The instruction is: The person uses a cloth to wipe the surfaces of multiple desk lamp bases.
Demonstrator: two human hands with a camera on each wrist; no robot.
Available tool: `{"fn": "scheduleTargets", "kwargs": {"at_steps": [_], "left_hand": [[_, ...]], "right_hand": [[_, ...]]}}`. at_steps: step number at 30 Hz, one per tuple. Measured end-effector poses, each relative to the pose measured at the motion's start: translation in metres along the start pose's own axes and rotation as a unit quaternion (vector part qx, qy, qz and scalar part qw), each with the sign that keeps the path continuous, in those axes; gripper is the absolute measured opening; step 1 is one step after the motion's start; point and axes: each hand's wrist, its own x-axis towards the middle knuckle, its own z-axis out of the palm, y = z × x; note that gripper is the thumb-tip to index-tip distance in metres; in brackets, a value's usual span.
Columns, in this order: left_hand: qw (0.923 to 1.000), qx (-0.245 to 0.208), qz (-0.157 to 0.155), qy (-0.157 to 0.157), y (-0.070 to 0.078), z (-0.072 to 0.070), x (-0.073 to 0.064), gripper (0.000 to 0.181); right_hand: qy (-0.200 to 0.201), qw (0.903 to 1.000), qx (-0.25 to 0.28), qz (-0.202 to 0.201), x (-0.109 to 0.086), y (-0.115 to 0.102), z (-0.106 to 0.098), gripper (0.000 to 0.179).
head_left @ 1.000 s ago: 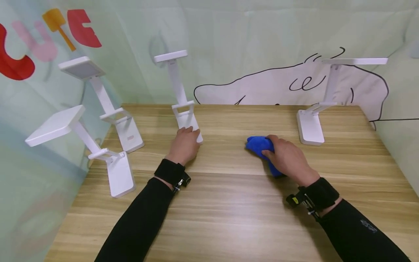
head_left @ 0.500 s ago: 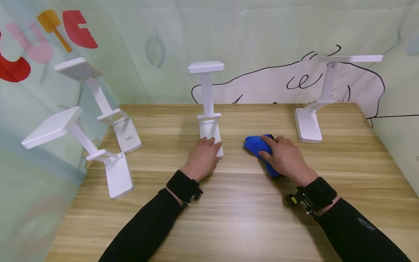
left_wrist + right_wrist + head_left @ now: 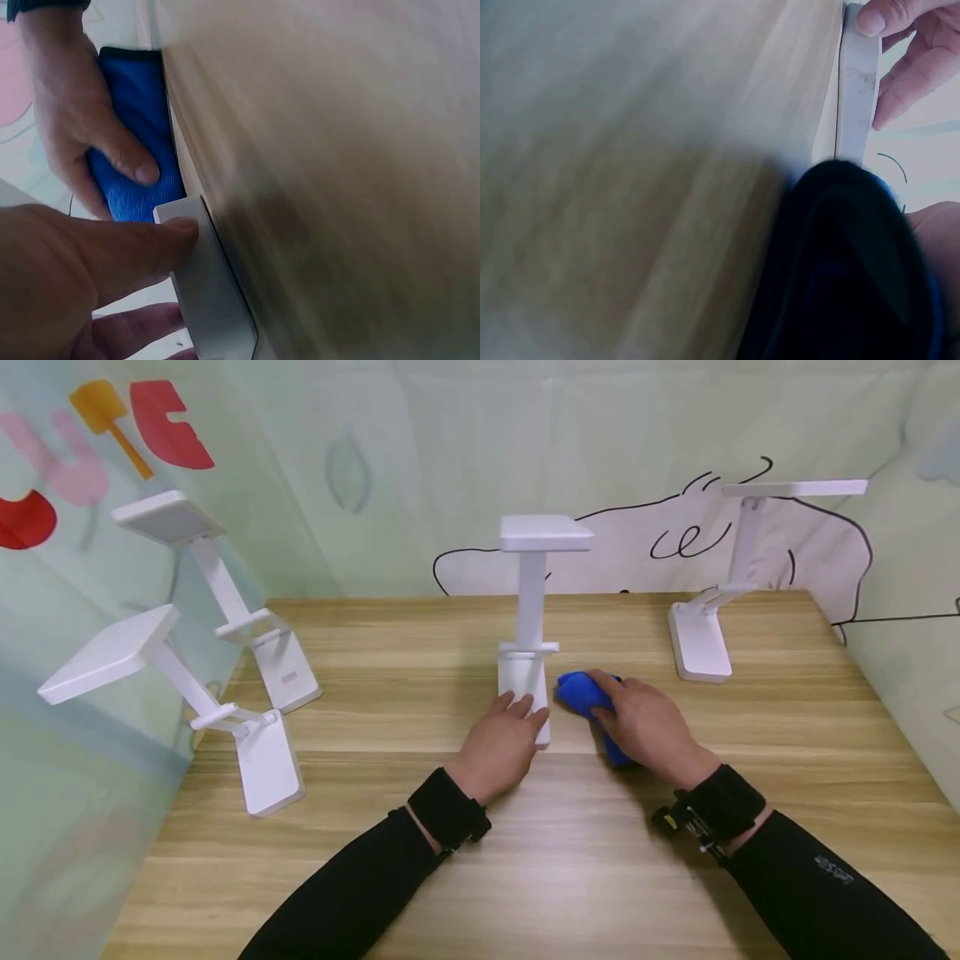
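Note:
A white desk lamp [image 3: 532,597] stands upright near the middle of the wooden table, its flat head above a hinged arm. My left hand [image 3: 498,752] holds its base, fingers over the top and thumb on the side edge, as the left wrist view of the base [image 3: 214,292] shows. Just right of the lamp, my right hand [image 3: 656,727] grips a folded blue cloth [image 3: 581,693] against the tabletop. Dark smudges mark the side of the lamp base [image 3: 857,82] in the right wrist view, where the cloth [image 3: 840,270] fills the lower part.
Two more white lamps stand at the left, one behind [image 3: 285,668] and one nearer [image 3: 268,764]. Another lamp [image 3: 700,643] is at the back right. A printed fabric backdrop [image 3: 390,460] rises behind and beside the wooden table [image 3: 570,860].
My left hand has slid the middle lamp to the right and toward me, up close to the blue cloth. The right hand has stayed nearly in place with the cloth.

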Motion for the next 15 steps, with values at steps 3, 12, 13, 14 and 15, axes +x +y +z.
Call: {"fn": "scheduleTargets", "kwargs": {"at_steps": [3, 12, 13, 14, 15], "left_hand": [[0.9999, 0.014, 0.009, -0.002, 0.008, -0.001, 0.000, 0.046], [0.9977, -0.060, 0.031, -0.001, 0.014, 0.000, -0.004, 0.054], [0.9964, -0.081, 0.024, 0.000, 0.010, -0.001, -0.005, 0.059], [0.9949, -0.100, 0.014, 0.001, 0.006, -0.002, -0.006, 0.065], [0.9932, -0.116, 0.005, 0.003, 0.002, -0.002, -0.007, 0.070]], "right_hand": [[-0.014, 0.9989, 0.025, 0.038, -0.002, 0.002, -0.002, 0.056], [0.025, 0.9932, 0.072, 0.088, -0.016, -0.011, -0.015, 0.047], [0.036, 0.9934, 0.072, 0.081, -0.017, -0.015, -0.017, 0.045], [0.046, 0.9941, 0.068, 0.070, -0.018, -0.019, -0.018, 0.043], [0.055, 0.9951, 0.061, 0.056, -0.018, -0.023, -0.018, 0.042]]}}
